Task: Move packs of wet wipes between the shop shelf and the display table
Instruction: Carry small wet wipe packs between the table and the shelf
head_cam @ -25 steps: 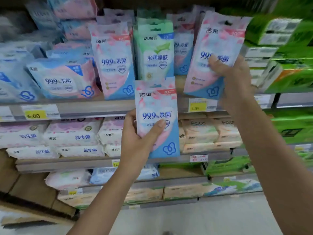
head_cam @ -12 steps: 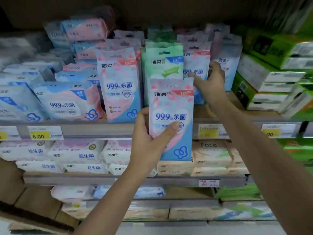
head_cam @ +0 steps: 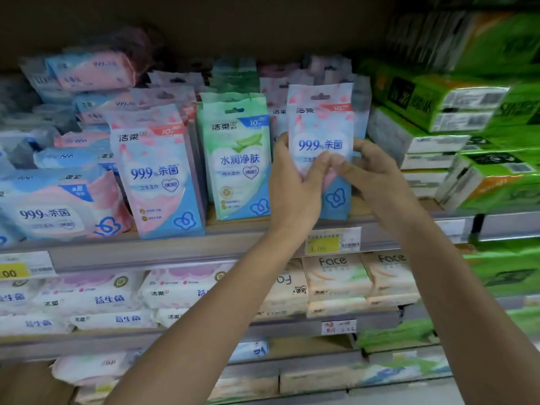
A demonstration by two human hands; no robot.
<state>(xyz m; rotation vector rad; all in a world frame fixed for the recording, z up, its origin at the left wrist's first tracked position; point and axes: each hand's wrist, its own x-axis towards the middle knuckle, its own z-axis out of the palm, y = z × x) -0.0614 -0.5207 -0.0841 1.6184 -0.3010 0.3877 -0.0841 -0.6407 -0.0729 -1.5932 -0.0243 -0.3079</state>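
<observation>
At the shelf (head_cam: 175, 252), left hand (head_cam: 292, 191) and right hand (head_cam: 377, 182) pinch one upright pink-blue wipes pack (head_cam: 320, 124).

Dim top, even shop light, blurred edges, wide-angle bowing

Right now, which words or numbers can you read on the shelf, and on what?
"99.9% 杀菌": pink-and-blue wet-wipe pack held by left hand and right hand.
"洁柔", "水润净肤": green upright wet-wipe pack.
"Face": beige tissue packs, lower shelf.
"益生菌": white flat wipe packs, lower shelf.
Yellow price tag, green cartons: too blurred.
</observation>
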